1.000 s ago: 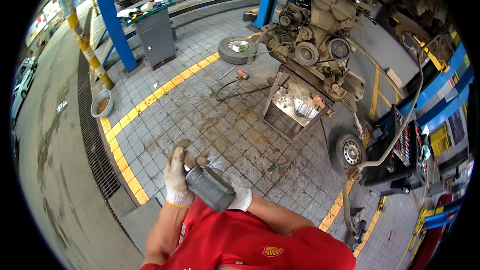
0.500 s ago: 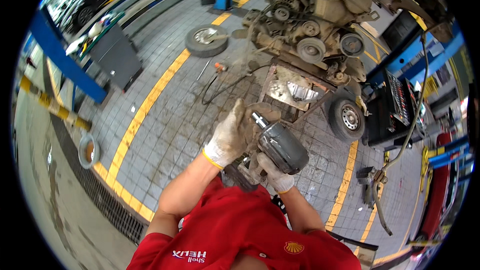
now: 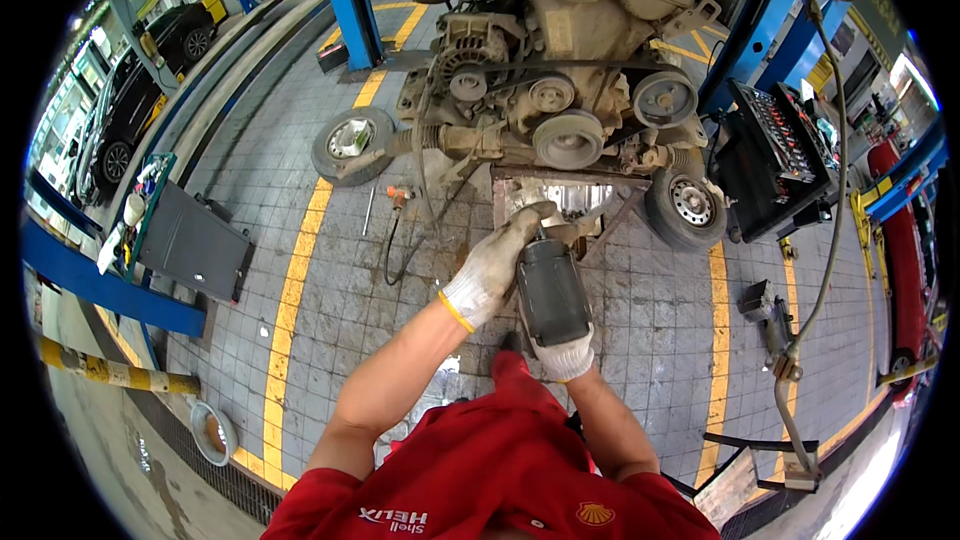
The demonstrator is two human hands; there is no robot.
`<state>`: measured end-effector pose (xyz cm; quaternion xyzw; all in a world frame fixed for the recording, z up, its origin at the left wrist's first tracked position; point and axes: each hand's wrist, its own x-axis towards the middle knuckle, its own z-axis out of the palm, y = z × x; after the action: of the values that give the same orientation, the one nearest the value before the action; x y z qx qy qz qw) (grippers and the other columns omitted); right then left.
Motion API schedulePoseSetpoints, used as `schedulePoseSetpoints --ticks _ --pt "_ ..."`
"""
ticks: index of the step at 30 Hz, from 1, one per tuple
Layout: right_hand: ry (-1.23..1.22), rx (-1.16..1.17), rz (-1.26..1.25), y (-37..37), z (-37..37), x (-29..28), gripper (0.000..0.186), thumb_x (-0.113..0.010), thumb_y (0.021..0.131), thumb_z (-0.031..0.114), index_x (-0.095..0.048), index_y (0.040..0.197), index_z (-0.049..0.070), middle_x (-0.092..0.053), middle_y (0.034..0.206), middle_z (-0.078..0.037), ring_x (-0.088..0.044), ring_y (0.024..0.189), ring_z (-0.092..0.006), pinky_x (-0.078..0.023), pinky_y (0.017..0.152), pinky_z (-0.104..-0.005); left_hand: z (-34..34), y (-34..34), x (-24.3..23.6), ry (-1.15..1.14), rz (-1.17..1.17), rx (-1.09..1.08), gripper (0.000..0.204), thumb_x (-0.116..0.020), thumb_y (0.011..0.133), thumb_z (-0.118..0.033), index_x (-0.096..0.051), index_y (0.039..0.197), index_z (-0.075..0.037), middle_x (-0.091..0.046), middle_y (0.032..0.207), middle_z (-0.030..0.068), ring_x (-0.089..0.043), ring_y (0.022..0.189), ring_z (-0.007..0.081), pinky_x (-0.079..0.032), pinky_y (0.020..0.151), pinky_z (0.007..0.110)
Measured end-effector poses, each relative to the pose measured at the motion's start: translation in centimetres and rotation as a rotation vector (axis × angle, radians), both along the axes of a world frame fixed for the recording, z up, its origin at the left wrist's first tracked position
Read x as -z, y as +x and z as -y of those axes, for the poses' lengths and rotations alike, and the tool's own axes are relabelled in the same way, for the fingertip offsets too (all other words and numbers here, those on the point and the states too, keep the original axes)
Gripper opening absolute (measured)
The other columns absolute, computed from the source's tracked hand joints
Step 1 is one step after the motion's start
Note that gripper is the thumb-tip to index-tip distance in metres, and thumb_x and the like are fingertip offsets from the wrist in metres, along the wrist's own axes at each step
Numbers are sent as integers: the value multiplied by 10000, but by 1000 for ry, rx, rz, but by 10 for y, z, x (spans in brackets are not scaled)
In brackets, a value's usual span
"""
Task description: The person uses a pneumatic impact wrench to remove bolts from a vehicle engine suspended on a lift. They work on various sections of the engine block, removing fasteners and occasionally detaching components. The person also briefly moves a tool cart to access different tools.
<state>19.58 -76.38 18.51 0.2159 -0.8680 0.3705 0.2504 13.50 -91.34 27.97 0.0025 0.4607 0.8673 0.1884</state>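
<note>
A dark grey impact wrench is held in front of my body, its nose pointing away from me toward the engine. My right hand, in a white knit glove, grips it from below and behind; the tool's body hides most of those fingers. My left hand, in a soiled glove with a yellow cuff edge, is closed around the nose end. Its fingers cover much of the metal drive tip. The engine, with its belt and pulleys, stands just beyond the wrench.
One wheel lies flat at left; another wheel leans near the engine's right. A hose with an orange fitting crosses the tiles. A grey tool cabinet stands left, an open toolbox right. Blue lift posts rise behind.
The view has shifted closer to the engine. The wrench has swung from slanting up-left to pointing nearly straight ahead. My left fingers have closed over its drive tip, which was bare before.
</note>
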Motion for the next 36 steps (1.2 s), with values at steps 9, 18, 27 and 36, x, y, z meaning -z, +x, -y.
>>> schedulePoseSetpoints --ticks 9,18,27,36 --pt "-79 26 35 -137 -9 -24 674 -796 806 241 -503 1387 68 -680 1225 -115 -667 1109 -276 -554 923 -391 -20 -123 -17 53 199 -112 356 -577 1030 -376 -674 1162 -60 -736 1043 98 -715 894 226 -592 840 408" --pt "-334 -56 96 -193 5 -41 620 -797 824 224 -527 1354 46 -688 1189 -135 -686 1060 -299 -564 919 -401 -14 -180 -20 18 250 -119 308 -678 964 -351 -691 1109 -80 -736 1014 87 -717 877 210 -601 815 374" --pt "-226 -1 137 -196 10 -63 777 -804 821 250 -414 1469 70 -669 1221 -136 -669 1099 -296 -568 911 -401 -3 -196 -15 89 274 -33 258 -638 992 -303 -695 1125 -90 -737 1018 46 -708 872 179 -601 803 358" --pt "-511 -79 357 -198 17 -9 546 -796 797 237 -594 1278 78 -699 1124 -109 -695 1004 -296 -576 857 -403 -8 -189 -41 12 233 -16 338 -623 992 -329 -674 1191 -60 -718 1008 65 -695 856 169 -591 785 329"
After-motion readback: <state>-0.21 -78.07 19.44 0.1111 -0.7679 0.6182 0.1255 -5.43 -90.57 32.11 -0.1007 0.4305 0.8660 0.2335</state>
